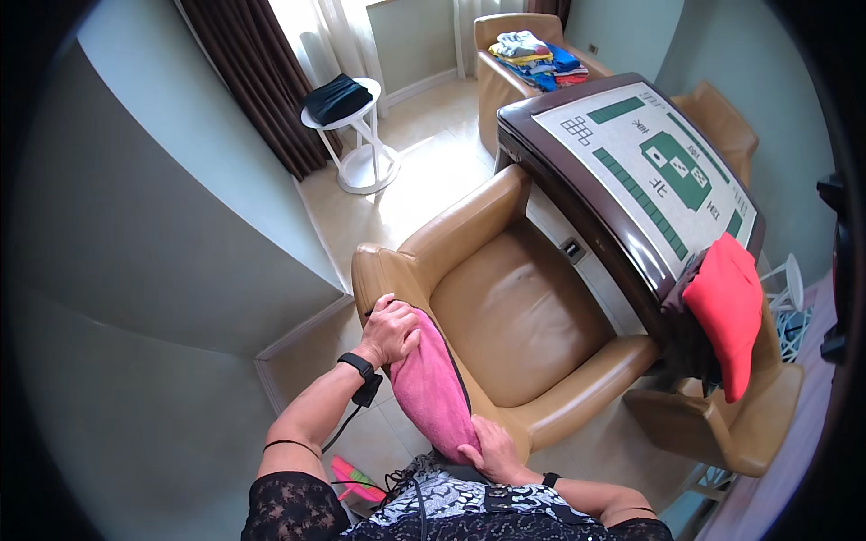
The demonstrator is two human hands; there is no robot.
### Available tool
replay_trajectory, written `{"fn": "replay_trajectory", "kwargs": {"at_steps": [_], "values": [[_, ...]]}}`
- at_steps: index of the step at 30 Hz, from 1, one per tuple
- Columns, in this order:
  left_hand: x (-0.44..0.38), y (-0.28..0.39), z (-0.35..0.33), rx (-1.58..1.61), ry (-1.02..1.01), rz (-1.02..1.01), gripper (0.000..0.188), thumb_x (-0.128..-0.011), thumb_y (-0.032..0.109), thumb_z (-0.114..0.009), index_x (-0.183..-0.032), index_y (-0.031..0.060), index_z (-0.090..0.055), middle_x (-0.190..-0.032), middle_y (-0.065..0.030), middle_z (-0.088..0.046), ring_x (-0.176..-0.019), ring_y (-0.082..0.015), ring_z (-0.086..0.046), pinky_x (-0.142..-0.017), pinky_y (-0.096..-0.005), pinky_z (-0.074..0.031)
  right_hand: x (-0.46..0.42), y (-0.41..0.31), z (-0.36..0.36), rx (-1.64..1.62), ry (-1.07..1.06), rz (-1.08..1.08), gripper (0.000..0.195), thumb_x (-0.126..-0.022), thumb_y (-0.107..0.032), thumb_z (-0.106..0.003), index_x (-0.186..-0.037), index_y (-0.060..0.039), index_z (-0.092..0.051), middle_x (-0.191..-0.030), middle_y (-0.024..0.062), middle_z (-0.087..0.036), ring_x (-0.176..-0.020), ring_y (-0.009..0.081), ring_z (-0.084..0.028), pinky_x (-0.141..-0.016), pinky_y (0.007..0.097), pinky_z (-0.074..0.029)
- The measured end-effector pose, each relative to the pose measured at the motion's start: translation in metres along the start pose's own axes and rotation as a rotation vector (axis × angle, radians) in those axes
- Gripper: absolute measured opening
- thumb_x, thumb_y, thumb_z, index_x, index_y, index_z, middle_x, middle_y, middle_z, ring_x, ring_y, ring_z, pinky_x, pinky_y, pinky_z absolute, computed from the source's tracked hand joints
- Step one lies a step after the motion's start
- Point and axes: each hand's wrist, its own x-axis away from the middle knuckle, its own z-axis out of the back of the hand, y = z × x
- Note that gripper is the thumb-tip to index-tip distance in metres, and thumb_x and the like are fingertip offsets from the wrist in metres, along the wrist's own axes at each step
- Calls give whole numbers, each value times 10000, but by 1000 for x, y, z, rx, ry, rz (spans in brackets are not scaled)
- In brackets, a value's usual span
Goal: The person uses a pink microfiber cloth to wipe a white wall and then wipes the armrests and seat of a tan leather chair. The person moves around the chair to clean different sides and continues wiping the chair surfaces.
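A pink, fleecy garment (433, 385) with a black edge lies over the backrest of a tan leather armchair (473, 399). At its far end my left hand (391, 333) has its fingers curled onto the fabric, close to the backrest's top corner. My right hand (497, 450) holds the near end by the dark edge, thumb on top. Between my hands the cloth is stretched lengthwise along the backrest. Its underside is hidden, so I cannot tell how many layers it has.
Beyond the armchair stands a mahjong table (568, 179) with a red garment (727, 311) and darker clothes over its near right corner. Folded clothes (538, 61) lie on another armchair. A white side table (369, 169) bears a black folded garment (338, 99). A wall (169, 237) rises left.
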Motion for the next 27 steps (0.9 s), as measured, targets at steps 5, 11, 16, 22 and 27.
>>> {"fn": "replay_trajectory", "kwargs": {"at_steps": [5, 11, 16, 22, 27], "values": [[-1, 6, -4, -74, 46, 99, 232, -735, 306, -619, -842, 110, -682, -1115, -71, -607, -1226, -264, -452, -1065, -475, -247, 2, 4, -1, -33, 20, 2, 521, -831, -284, -659, -1214, 27, -492, -1201, 235, -561, -1093, 371, -553, -902, 433, -447], [4, 22, -11, -128, 53, 309, 232, -723, 321, -628, -815, 122, -702, -1163, -56, -582, -1300, -281, -377, -1083, -522, -190, 2, 12, -3, -68, 33, -2, 459, -845, -244, -643, -1202, 9, -502, -1192, 223, -576, -1089, 363, -564, -916, 425, -448], [16, 59, -19, -153, 37, 421, 227, -715, 296, -615, -844, 130, -701, -1216, -55, -550, -1325, -292, -342, -1097, -551, -175, -2, 24, 3, -162, 82, 106, 296, -860, -159, -604, -1108, -14, -533, -1111, 210, -601, -987, 371, -595, -843, 425, -479], [48, 119, -34, -209, 46, 570, 308, -711, 271, -615, -974, 128, -689, -1350, -99, -471, -1373, -330, -260, -1098, -573, -161, 22, 63, 38, -144, -115, 32, 223, -868, -179, -577, -1046, -46, -563, -965, 182, -612, -894, 364, -604, -777, 444, -485], [75, 176, -42, -201, 76, 669, 425, -741, 263, -614, -1147, 134, -630, -1440, -111, -373, -1389, -337, -223, -1098, -548, -182, 53, 90, 62, -89, -55, 300, 637, -813, -271, -657, -1333, -1, -407, -1349, 230, -448, -1232, 371, -452, -1021, 421, -391]]}}
